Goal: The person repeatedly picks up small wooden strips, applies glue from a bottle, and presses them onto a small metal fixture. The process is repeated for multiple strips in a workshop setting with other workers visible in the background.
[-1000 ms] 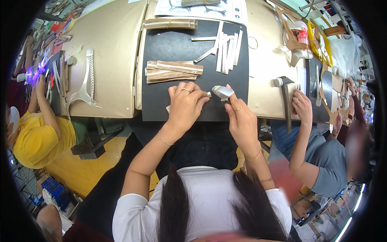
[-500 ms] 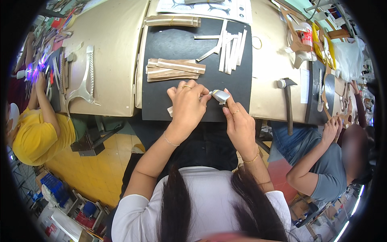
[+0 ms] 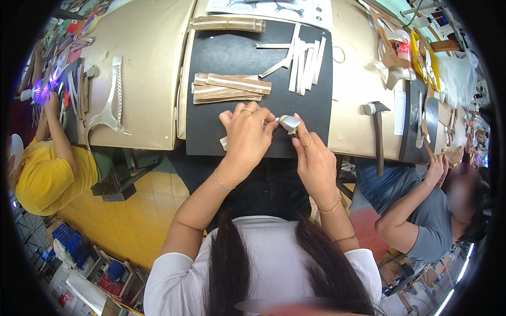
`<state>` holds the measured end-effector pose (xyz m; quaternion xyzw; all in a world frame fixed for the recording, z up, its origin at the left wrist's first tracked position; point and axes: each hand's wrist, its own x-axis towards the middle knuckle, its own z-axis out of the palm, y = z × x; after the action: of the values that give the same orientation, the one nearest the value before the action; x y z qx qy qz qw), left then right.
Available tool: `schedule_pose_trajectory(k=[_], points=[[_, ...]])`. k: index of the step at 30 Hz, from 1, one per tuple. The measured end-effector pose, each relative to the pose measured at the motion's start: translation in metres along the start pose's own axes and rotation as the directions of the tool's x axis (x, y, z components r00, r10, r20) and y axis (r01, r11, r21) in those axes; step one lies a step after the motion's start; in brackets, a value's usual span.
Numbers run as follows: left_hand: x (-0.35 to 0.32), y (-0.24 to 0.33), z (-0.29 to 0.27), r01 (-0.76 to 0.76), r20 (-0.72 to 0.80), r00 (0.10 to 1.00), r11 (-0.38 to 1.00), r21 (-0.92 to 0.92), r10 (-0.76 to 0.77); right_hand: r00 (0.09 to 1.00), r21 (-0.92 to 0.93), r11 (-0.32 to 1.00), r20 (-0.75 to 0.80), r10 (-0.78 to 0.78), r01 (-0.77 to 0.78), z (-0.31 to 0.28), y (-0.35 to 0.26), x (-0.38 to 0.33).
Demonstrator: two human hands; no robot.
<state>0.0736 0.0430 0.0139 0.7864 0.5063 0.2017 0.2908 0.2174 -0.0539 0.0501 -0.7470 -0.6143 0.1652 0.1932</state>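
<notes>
My left hand (image 3: 247, 129) is closed with its fingertips pinched together, pressing on a pale strip (image 3: 224, 142) whose end shows past its left side; the rest is under the hand. A silver piece (image 3: 288, 122) with a yellowish edge sits between my two hands. My right hand (image 3: 314, 155) grips it between index finger and thumb, and its near end touches the left fingertips. I cannot make out its exact kind. Beyond my hands lie a pile of brown strips with pale bands (image 3: 232, 88) and several loose whitish strips (image 3: 305, 66), on a black mat (image 3: 211, 118).
A banded bundle of strips (image 3: 227, 24) lies at the mat's far edge. To the right is a hammer (image 3: 378, 137); a rubber band (image 3: 338, 55) lies farther back. Co-workers sit on both sides, one in yellow (image 3: 50, 181) and one in grey (image 3: 432, 226).
My hands keep nearly the same pose around the silver piece. The whole view has shifted slightly.
</notes>
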Motion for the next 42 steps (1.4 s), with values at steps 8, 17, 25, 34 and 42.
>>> schedule_pose_trajectory(k=[8, 17, 25, 34, 42], points=[[-0.009, -0.004, -0.003, -0.057, -0.056, 0.997, 0.998, 0.015, 0.057, 1.000, -0.029, 1.000, -0.010, 0.011, -0.012, 0.000, -0.003, 0.000], [-0.009, -0.004, 0.001, -0.013, -0.058, 0.998, 1.000, -0.006, 0.012, 1.000, -0.024, 1.000, -0.023, -0.010, 0.010, -0.001, 0.000, 0.000], [-0.008, 0.002, 0.002, 0.012, -0.058, 0.998, 1.000, 0.012, -0.011, 0.993, 0.055, 0.993, -0.069, -0.099, 0.103, -0.003, -0.005, 0.001], [-0.008, 0.002, 0.005, 0.014, -0.066, 0.998, 0.999, 0.044, -0.011, 0.994, 0.024, 0.997, -0.083, -0.069, 0.071, 0.004, -0.003, 0.005], [-0.020, -0.012, -0.005, -0.155, -0.132, 0.978, 0.987, 0.038, 0.159, 0.998, -0.014, 0.998, -0.034, -0.054, 0.053, 0.007, 0.001, 0.006]])
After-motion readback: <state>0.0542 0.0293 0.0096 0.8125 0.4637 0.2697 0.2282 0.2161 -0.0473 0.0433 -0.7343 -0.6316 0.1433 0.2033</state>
